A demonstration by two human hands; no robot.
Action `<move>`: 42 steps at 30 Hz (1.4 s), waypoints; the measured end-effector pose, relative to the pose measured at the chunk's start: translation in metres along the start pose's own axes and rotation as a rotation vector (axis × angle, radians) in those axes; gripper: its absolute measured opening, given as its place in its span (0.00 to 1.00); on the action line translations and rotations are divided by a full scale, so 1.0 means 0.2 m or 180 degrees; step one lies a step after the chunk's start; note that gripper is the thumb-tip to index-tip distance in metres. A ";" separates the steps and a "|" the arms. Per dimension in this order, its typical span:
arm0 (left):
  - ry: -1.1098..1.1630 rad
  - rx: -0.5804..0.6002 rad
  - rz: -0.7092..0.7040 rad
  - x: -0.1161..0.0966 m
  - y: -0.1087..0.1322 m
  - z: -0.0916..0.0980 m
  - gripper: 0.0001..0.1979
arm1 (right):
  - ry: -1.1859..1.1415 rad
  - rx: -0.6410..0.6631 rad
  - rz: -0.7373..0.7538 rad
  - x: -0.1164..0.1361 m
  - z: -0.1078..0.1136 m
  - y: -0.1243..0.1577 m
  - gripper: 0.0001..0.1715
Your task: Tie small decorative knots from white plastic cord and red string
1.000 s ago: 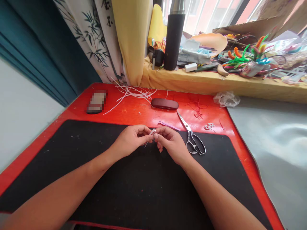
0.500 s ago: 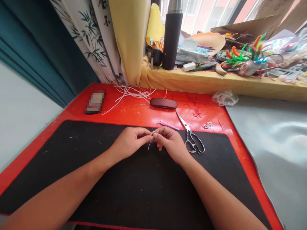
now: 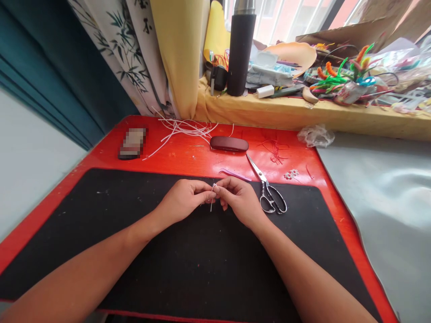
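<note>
A thin white cord (image 3: pixel 211 206) is pinched between both hands above the black mat, a small loop showing at the fingertips and a short end hanging down. My left hand (image 3: pixel 184 197) is closed on it with thumb and forefinger. From the other side, the thumb and forefinger of my right hand (image 3: pixel 237 195) grip the same cord. The fingertips of the two hands touch or nearly touch, so part of the cord is hidden. Right of my right hand lie silver scissors (image 3: pixel 263 179) with black-lined handles. Purple tweezers (image 3: pixel 235 175) rest just beyond the hands.
Loose white cords (image 3: pixel 185 129), a maroon case (image 3: pixel 229 143), red threads (image 3: pixel 276 151) and a small beaded piece (image 3: pixel 291 174) lie on the red table (image 3: pixel 175 157). A pixelated object (image 3: pixel 133 142) sits left. A dark thermos (image 3: pixel 241 56) and clutter fill the windowsill.
The small loop at my fingertips has shifted slightly, and the hanging cord end now points more nearly straight down. Both hands stay in almost the same place.
</note>
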State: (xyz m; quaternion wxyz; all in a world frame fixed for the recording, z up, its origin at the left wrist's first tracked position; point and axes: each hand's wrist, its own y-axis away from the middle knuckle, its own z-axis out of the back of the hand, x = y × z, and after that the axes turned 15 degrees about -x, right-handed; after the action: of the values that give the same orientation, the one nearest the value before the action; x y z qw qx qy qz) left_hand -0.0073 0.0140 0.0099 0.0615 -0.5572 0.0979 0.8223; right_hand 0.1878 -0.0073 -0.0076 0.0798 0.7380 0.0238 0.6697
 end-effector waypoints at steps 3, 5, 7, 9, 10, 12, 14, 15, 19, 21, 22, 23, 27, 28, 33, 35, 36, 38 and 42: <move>0.0179 0.0112 0.0118 0.01 -0.01 0.00 0.13 | 0.0055 -0.0040 0.0088 0.00 0.00 0.00 0.18; 0.0230 0.0162 0.0142 0.00 -0.02 0.00 0.13 | 0.0110 -0.0063 0.0143 0.00 0.00 0.00 0.17; 0.0166 0.0151 0.0132 0.00 -0.02 0.00 0.13 | 0.0175 -0.0077 0.0173 0.00 0.00 0.01 0.16; 0.0034 0.0109 0.0089 -0.02 -0.01 0.00 0.12 | 0.0225 -0.0079 0.0173 0.00 0.00 0.01 0.16; -0.0021 0.0094 0.0063 -0.02 -0.01 0.00 0.12 | 0.0236 -0.0085 0.0167 0.00 -0.01 0.01 0.17; -0.0081 0.0086 0.0032 -0.03 0.00 0.00 0.11 | 0.0239 -0.0094 0.0154 -0.01 -0.01 0.01 0.17; -0.0098 0.0102 0.0031 -0.04 0.01 0.00 0.11 | 0.0237 -0.0098 0.0145 0.00 -0.01 0.01 0.17; -0.0104 0.0114 0.0032 -0.04 0.01 0.00 0.11 | 0.0241 -0.0093 0.0145 0.00 -0.01 0.01 0.16; -0.0195 0.0132 -0.0004 -0.03 0.01 0.00 0.12 | 0.0285 -0.0018 0.0168 0.00 -0.01 0.01 0.16; -0.0317 0.0109 -0.0083 -0.03 0.01 0.00 0.12 | 0.0306 0.0005 0.0184 0.00 -0.01 0.01 0.16; -0.0364 0.0092 -0.0123 -0.04 0.02 0.01 0.12 | 0.0312 0.0009 0.0191 -0.01 -0.01 0.01 0.16; -0.0399 0.0098 -0.0147 -0.04 0.02 0.01 0.12 | 0.0315 0.0008 0.0198 -0.01 -0.01 0.01 0.16; -0.0316 0.0133 -0.0134 -0.05 0.02 0.01 0.12 | 0.0294 0.0013 0.0182 -0.01 -0.01 0.01 0.16; -0.0258 0.0164 -0.0101 -0.05 0.02 0.01 0.12 | 0.0276 0.0015 0.0169 -0.01 -0.01 0.01 0.16; -0.0179 0.0177 -0.0025 -0.04 0.01 0.01 0.11 | 0.0184 0.0010 0.0104 0.01 -0.01 0.01 0.16; -0.0192 0.0169 -0.0033 -0.03 0.01 0.01 0.12 | 0.0156 -0.0026 0.0087 0.01 -0.01 0.02 0.16; -0.0202 0.0166 -0.0045 -0.03 0.01 0.00 0.12 | 0.0145 -0.0041 0.0081 0.01 -0.01 0.02 0.16; -0.0212 0.0167 -0.0067 -0.04 0.01 0.00 0.12 | 0.0126 -0.0051 0.0073 0.01 -0.01 0.02 0.17; -0.0168 0.0177 -0.0024 -0.05 0.01 0.00 0.11 | 0.0102 -0.0013 0.0077 0.02 -0.01 0.02 0.17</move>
State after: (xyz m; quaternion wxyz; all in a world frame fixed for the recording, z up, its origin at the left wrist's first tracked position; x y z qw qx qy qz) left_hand -0.0040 0.0121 0.0193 0.0825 -0.5338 0.1169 0.8334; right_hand 0.1861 -0.0099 -0.0036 0.0728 0.7272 0.0148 0.6824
